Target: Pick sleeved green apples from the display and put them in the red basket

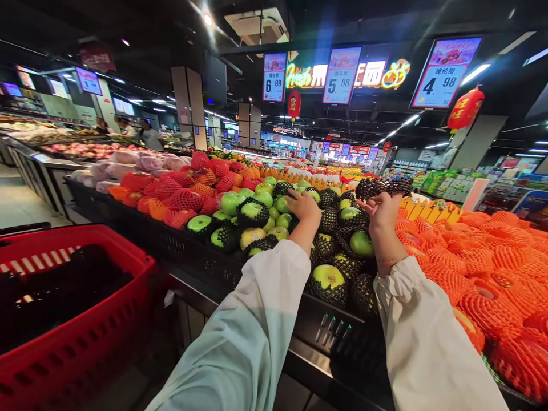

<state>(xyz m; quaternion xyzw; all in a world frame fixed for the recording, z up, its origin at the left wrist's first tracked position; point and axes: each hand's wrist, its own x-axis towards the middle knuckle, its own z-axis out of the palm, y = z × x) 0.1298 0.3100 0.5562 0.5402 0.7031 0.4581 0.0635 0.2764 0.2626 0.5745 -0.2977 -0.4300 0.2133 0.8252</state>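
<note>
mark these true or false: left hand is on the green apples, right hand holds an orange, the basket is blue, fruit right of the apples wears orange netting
1. The left hand rests on the green apples: true.
2. The right hand holds an orange: false, it holds black foam nets.
3. The shopping basket is blue: false, it is red.
4. The fruit right of the apples wears orange netting: true.

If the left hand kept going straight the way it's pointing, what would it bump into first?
Probably the green apples in black foam netting just beyond the left hand, which already reaches in among them; depth is hard to judge.
</note>
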